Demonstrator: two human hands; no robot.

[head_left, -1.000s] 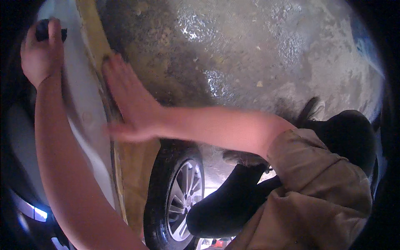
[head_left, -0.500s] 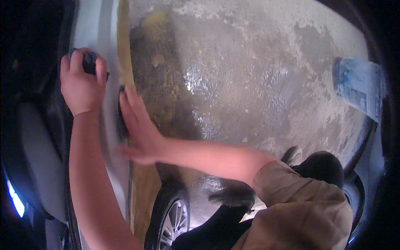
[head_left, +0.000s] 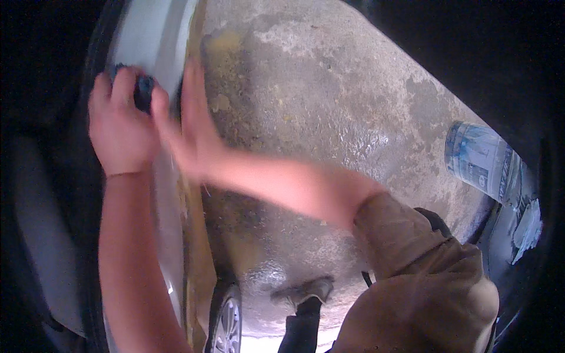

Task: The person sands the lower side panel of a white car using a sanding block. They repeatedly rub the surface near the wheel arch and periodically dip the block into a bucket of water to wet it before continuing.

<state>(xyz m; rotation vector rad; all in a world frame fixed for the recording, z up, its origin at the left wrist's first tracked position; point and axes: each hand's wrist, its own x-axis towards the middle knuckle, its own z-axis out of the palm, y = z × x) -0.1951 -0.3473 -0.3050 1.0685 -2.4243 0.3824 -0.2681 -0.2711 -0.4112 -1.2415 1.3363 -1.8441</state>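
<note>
My left hand point(head_left: 125, 120) is closed around a dark blue-black block point(head_left: 144, 93), which could be a sponge or a pad; most of it is hidden under the fingers. The block sits against the light-coloured sill point(head_left: 154, 38) of a car. Just to the right, my right hand point(head_left: 197, 132) lies along the sill's outer edge with its fingers stretched out and nothing visible in them. It is slightly blurred, and its thumb reaches toward my left hand.
Wet, stained concrete floor point(head_left: 306, 117) lies right of the sill. A blue-and-white bucket point(head_left: 479, 159) stands at the far right, near a light-coloured rag point(head_left: 528, 231). Below is a car wheel point(head_left: 228, 323), with a shoe point(head_left: 315, 289) nearby. The dark car interior fills the left side.
My right hand has slid up along the sill edge, closer to my left hand. The left hand, still gripping the block, has shifted slightly. The whole view has turned a little.
</note>
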